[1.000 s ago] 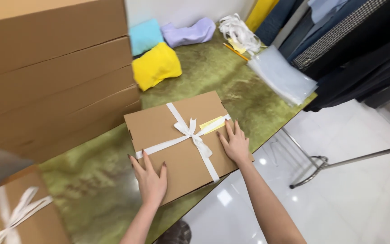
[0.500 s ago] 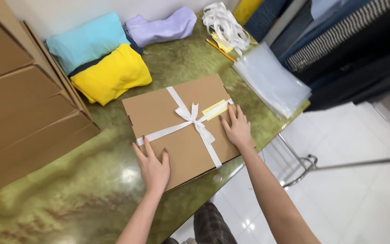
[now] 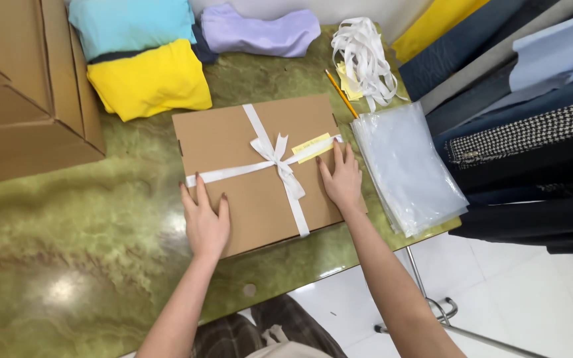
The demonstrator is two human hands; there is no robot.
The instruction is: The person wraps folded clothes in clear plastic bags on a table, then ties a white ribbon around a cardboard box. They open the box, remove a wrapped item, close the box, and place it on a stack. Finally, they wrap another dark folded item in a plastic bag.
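Evidently the packing is near complete: the flat cardboard box lies closed on the green table, white ribbon tied in a bow. Left hand and right hand rest flat on its near corners, fingers spread, clasping nothing.

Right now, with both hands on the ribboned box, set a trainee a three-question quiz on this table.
1. True or false: the left hand lies flat on the cardboard box.
2. What crosses the box lid? A) white ribbon B) brown tape C) black string
3. What lies on the table just to the right of the right hand?

Key:
1. True.
2. A.
3. A stack of clear plastic bags.
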